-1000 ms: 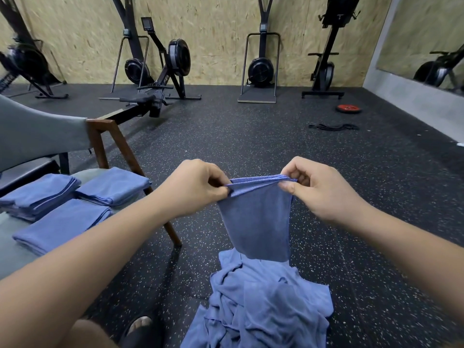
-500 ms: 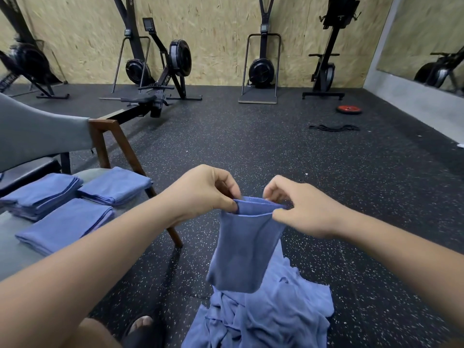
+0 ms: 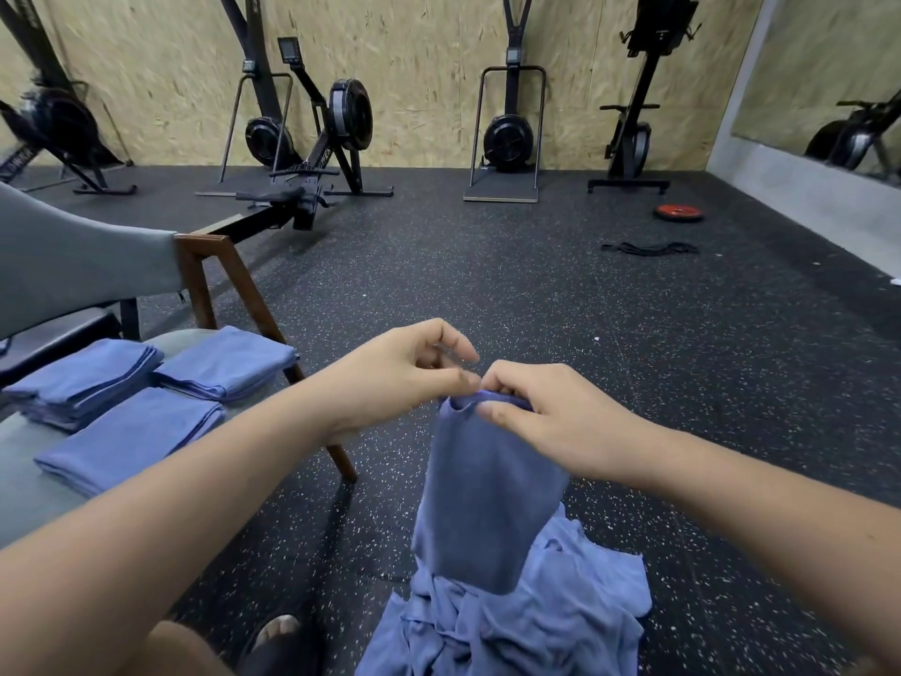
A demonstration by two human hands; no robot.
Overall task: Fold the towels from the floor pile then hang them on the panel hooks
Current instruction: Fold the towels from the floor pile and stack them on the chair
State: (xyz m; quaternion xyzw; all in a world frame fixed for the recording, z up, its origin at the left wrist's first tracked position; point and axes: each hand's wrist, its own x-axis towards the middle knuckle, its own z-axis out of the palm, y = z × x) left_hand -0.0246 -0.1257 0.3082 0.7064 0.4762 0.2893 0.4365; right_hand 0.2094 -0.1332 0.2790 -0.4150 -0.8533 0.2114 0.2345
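Observation:
A blue towel point(image 3: 487, 505), folded narrow, hangs in front of me above the floor pile of crumpled blue towels point(image 3: 565, 622). My right hand point(image 3: 541, 417) pinches the towel's bunched top edge from the right. My left hand point(image 3: 414, 373) meets it there fingertip to fingertip, thumb and forefinger pinched at the same top edge. The towel's lower end hangs just over the pile. No panel hooks are in view.
Three stacks of folded blue towels point(image 3: 131, 436) lie on a grey chair seat point(image 3: 29, 485) at my left, its wooden leg point(image 3: 273, 334) slanting to the floor. My sandalled foot point(image 3: 278, 631) is by the pile. Rowing machines point(image 3: 317, 153) line the far wall; a red plate point(image 3: 678, 212) lies right.
My hands have come together, bringing the two top corners of the towel to meet. The towel has gone from spread flat to folded narrow and sits lower.

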